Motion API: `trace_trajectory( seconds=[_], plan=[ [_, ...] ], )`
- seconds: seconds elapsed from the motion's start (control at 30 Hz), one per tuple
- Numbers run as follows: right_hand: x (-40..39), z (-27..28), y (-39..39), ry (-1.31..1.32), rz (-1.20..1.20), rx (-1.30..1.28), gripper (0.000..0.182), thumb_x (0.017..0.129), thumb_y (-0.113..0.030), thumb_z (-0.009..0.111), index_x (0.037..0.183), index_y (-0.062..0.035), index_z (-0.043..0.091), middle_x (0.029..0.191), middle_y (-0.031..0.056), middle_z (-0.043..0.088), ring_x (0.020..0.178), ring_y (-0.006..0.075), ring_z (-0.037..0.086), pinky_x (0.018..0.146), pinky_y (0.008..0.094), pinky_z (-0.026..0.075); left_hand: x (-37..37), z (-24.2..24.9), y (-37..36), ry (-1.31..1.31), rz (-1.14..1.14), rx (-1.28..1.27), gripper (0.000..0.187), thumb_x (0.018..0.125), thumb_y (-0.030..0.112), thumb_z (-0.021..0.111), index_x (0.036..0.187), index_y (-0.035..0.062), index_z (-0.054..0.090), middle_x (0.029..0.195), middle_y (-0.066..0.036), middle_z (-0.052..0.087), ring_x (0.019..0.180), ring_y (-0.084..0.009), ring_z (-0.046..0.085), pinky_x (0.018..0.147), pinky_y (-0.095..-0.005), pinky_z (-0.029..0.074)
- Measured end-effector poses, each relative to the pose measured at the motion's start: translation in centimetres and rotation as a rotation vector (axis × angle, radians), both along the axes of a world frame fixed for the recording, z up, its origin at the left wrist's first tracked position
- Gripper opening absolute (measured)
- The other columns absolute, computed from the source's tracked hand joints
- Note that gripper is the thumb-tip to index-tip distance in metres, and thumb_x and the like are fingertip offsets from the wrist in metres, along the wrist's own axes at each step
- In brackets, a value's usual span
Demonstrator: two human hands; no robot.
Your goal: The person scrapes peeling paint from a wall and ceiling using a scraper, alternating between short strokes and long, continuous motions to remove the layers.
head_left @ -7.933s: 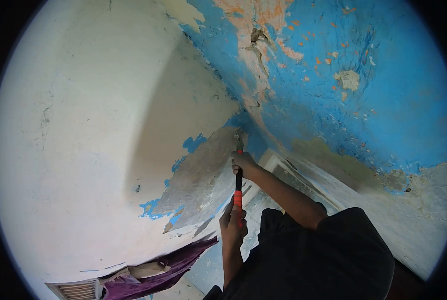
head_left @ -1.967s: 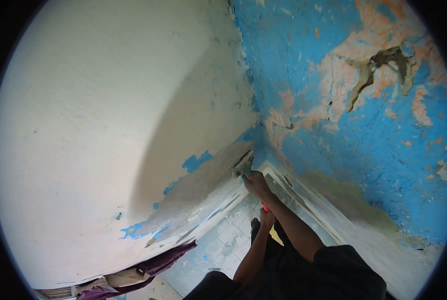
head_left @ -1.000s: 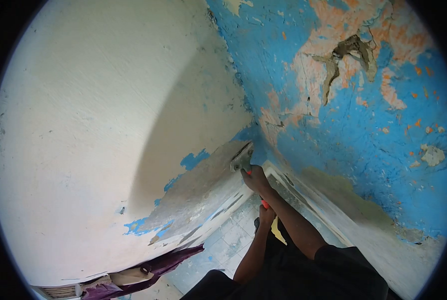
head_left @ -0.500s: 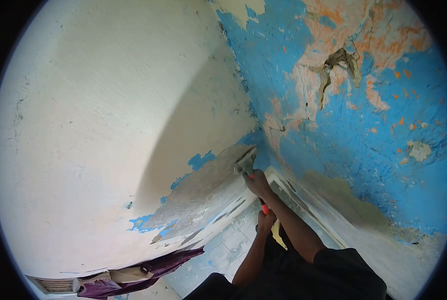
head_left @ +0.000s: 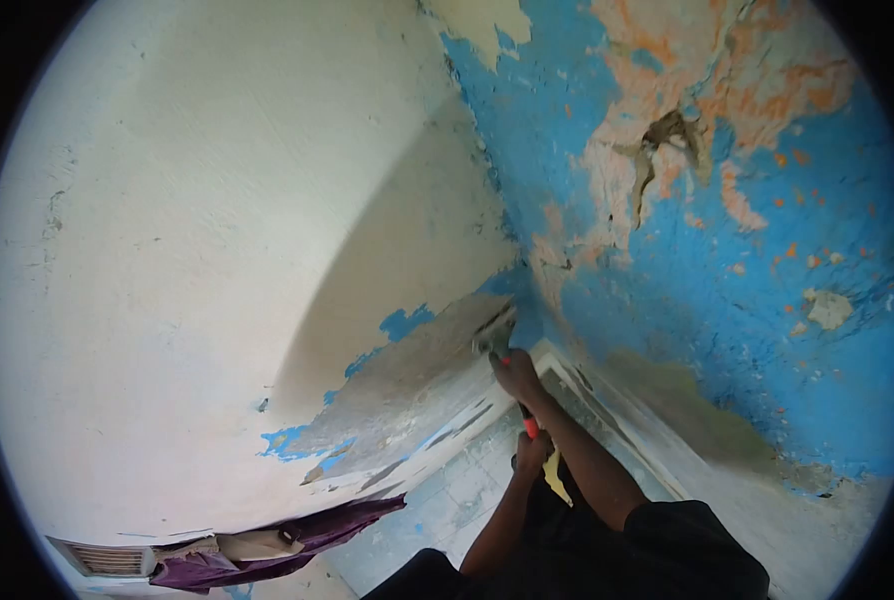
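A scraper (head_left: 495, 332) with a wide metal head and a red-and-black handle is held in both hands. Its head lies against the grey, stripped patch (head_left: 417, 370) low on the pale wall, close to the corner. My right hand (head_left: 517, 376) is closed around the handle just below the head. Lower down, my left hand (head_left: 534, 452) grips the handle's end near my body. Ragged blue paint (head_left: 405, 321) borders the upper edge of the patch. The exact contact of the blade edge is hard to make out.
To the right, a blue wall (head_left: 657, 270) has peeling orange areas and a broken hole (head_left: 672, 130). Purple cloth (head_left: 267, 565) lies at lower left beside a slatted vent (head_left: 107, 558). Pale floor tiles (head_left: 457, 500) show below the wall.
The scraper head has shifted slightly downward along the wall, with both hands still on the handle. The view has tilted a little.
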State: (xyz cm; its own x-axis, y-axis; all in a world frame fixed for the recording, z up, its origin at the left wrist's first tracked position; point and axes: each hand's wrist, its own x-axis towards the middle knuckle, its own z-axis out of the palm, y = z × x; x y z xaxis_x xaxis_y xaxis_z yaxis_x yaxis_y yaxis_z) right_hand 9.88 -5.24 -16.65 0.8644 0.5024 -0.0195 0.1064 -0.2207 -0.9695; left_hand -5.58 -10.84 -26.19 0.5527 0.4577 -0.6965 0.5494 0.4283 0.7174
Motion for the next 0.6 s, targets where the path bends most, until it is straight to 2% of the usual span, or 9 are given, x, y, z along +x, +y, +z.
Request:
trace_trajectory(
  seconds=[0.07,0.1,0.17,0.2,0.27,0.4,0.5,0.6],
  plan=[
    [0.4,2.7,-0.5,0.089,0.022,0.037,0.037,0.085,-0.027,0.057,0.066,0.0050,0.056,0.052,0.0188,0.054,0.053,0.0336,0.059,0.051,0.0417,0.041,0.6,-0.3,1.1,-0.084,-0.033,0.023,0.025,0.079,0.022,0.053,0.064,0.0012,0.054,0.053,-0.003,0.052,0.044,-0.0124,0.047,0.042,-0.0296,0.035],
    [-0.7,1.7,-0.8,0.069,0.013,0.039,0.038,0.085,-0.027,0.057,0.066,0.0050,0.056,0.053,0.0191,0.054,0.054,0.0337,0.059,0.051,0.0419,0.041,0.4,-0.2,1.2,-0.127,-0.050,0.031,0.025,0.078,0.022,0.053,0.065,0.0011,0.054,0.053,-0.004,0.052,0.044,-0.0129,0.047,0.042,-0.0296,0.036],
    [-0.8,-0.8,-0.5,-0.019,-0.006,0.060,0.038,0.085,-0.027,0.057,0.066,0.0050,0.056,0.054,0.0196,0.055,0.055,0.0338,0.060,0.052,0.0422,0.042,0.5,1.2,0.2,-0.040,-0.052,0.000,0.025,0.078,0.022,0.053,0.063,0.0025,0.053,0.053,-0.004,0.051,0.043,-0.0134,0.047,0.041,-0.0294,0.036],
    [-0.9,-1.9,-0.5,-0.034,0.023,-0.019,0.038,0.085,-0.028,0.058,0.066,0.0050,0.055,0.055,0.0202,0.055,0.058,0.0351,0.060,0.054,0.0428,0.042,0.2,1.8,-0.5,-0.007,-0.029,-0.034,0.025,0.078,0.022,0.053,0.063,0.0030,0.052,0.052,-0.003,0.050,0.043,-0.0132,0.047,0.041,-0.0293,0.035],
    [0.3,-0.9,-0.1,-0.099,-0.016,0.043,0.037,0.085,-0.027,0.058,0.067,0.0051,0.055,0.056,0.0207,0.055,0.059,0.0370,0.060,0.055,0.0431,0.042,0.3,0.8,-0.4,-0.041,0.021,-0.152,0.025,0.078,0.023,0.053,0.062,0.0048,0.049,0.052,-0.003,0.049,0.042,-0.0129,0.046,0.040,-0.0284,0.034],
    [-0.1,2.5,-1.2,-0.025,-0.040,-0.017,0.035,0.084,-0.026,0.058,0.069,0.0059,0.056,0.058,0.0222,0.056,0.064,0.0415,0.060,0.057,0.0433,0.043,0.7,1.1,-0.7,-0.104,0.002,-0.135,0.024,0.081,0.022,0.052,0.064,0.0058,0.048,0.052,-0.002,0.047,0.042,-0.0128,0.046,0.039,-0.0278,0.033],
    [-1.0,-1.0,-0.9,-0.023,0.003,-0.003,0.033,0.084,-0.025,0.059,0.075,0.0066,0.058,0.064,0.0248,0.058,0.070,0.0429,0.060,0.060,0.0435,0.044,1.3,3.5,-1.6,-0.110,0.059,-0.193,0.026,0.083,0.023,0.052,0.064,0.0065,0.046,0.052,-0.002,0.045,0.041,-0.0128,0.045,0.039,-0.0275,0.032],
    [-0.6,-1.4,-0.8,-0.059,-0.009,-0.004,0.032,0.084,-0.024,0.059,0.077,0.0070,0.059,0.068,0.0265,0.059,0.074,0.0431,0.060,0.063,0.0440,0.045,1.0,4.7,-1.5,-0.114,0.061,-0.211,0.029,0.086,0.024,0.052,0.064,0.0068,0.045,0.051,-0.001,0.043,0.041,-0.0125,0.044,0.039,-0.0273,0.031]
  ],
)
